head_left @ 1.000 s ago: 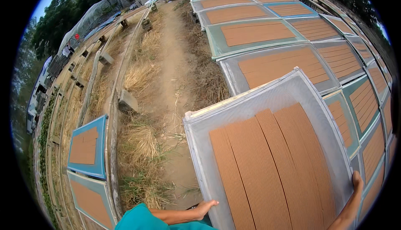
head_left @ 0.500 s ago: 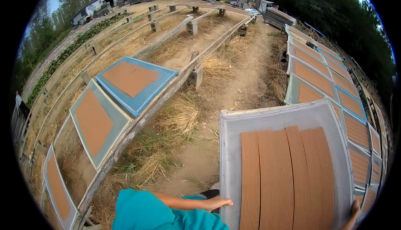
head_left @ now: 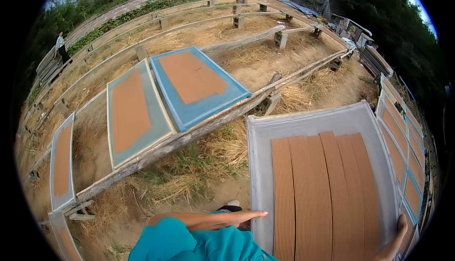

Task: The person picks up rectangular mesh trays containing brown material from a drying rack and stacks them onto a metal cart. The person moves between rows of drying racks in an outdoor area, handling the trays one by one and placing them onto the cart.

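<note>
Grey tray (head_left: 308, 123) of orange strips (head_left: 322, 190) at four o'clock, left hand (head_left: 239, 217) flat with fingers extended on its left edge, right hand (head_left: 398, 235) gripping its right rim, blue tray (head_left: 199, 114) at eleven o'clock

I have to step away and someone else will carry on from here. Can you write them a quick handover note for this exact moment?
Left hand: flat, fingers straight against the left edge of the grey mesh tray.
Right hand: fingers curled over the tray's right edge.
The tray is carried between both hands, filled with rows of orange-brown strands.
Done: a blue tray and others already rest on the wooden rails to the left.
Left: this tray is not yet set down.
</note>
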